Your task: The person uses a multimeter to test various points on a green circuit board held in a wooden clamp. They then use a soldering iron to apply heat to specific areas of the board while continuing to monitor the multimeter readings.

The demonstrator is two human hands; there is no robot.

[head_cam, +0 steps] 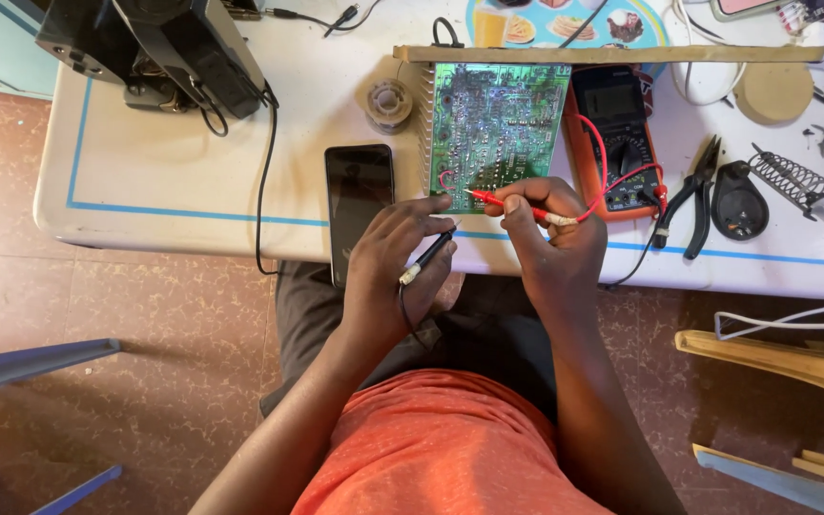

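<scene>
I am holding the red probe [507, 203] in my right hand [553, 229], fingers pinched narrow around its grip, its long axis lying nearly level and its tip pointing left onto the lower edge of the green circuit board [498, 119]. The board is lying flat on the tabletop [174, 172], directly ahead of both hands. My left hand [393, 262] is gripping the black probe [428, 257], angled up and to the right, tip just short of the board. The right hand is sitting nearer.
</scene>
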